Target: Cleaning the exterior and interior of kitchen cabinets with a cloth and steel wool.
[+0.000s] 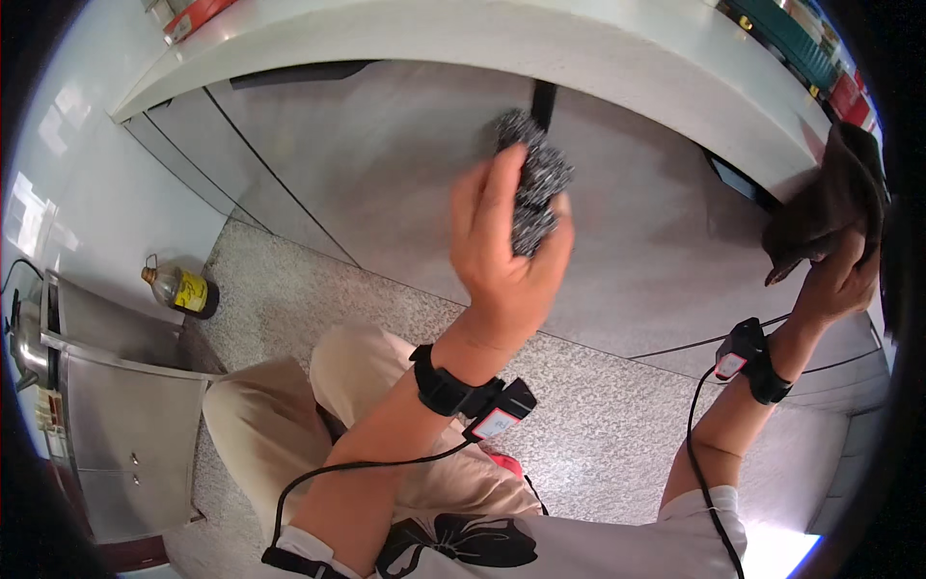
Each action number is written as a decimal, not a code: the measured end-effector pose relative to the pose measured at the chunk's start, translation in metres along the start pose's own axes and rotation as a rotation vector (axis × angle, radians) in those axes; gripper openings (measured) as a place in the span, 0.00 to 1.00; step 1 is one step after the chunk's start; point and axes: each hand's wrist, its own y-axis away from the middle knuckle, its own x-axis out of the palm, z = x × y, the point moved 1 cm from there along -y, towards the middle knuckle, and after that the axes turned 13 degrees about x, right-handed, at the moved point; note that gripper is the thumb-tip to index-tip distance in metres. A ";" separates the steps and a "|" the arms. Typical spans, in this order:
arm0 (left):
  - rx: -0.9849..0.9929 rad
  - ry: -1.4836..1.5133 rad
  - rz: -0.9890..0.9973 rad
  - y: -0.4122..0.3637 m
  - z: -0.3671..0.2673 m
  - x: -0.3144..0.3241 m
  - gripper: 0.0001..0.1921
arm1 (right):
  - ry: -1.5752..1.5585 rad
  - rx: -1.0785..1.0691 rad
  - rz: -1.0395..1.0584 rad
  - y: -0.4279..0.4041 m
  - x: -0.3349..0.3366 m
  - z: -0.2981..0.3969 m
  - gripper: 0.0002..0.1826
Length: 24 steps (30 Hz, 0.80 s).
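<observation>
My left hand (506,253) grips a dark silvery steel wool scourer (541,177) in front of a grey cabinet door (376,174). The scourer lies over the lower part of a black vertical strip (542,105) on the cabinet front. Whether it touches the surface is hard to tell. Out at the right, my right hand (843,282) holds a bunched dark brown cloth (825,206) up beside the edge of the pale countertop (636,79). Both wrists wear black straps with small cabled boxes.
A bottle of dark liquid with a yellow label (189,291) stands on the speckled floor (579,391) by the left wall. A metal cabinet (134,434) stands at the left, a kettle (32,351) beyond it. My bent knees (354,354) are below my left hand. A green container (785,40) sits on the countertop.
</observation>
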 end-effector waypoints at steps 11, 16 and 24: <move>-0.006 0.039 0.233 0.042 0.019 -0.011 0.22 | 0.042 0.060 -0.034 -0.001 0.001 -0.016 0.19; 0.099 0.038 0.112 -0.005 0.008 -0.003 0.24 | 0.120 -0.169 -0.054 -0.006 0.000 -0.033 0.18; 0.007 0.030 0.253 0.040 0.017 -0.013 0.24 | -0.180 0.023 -0.013 0.000 0.006 0.000 0.18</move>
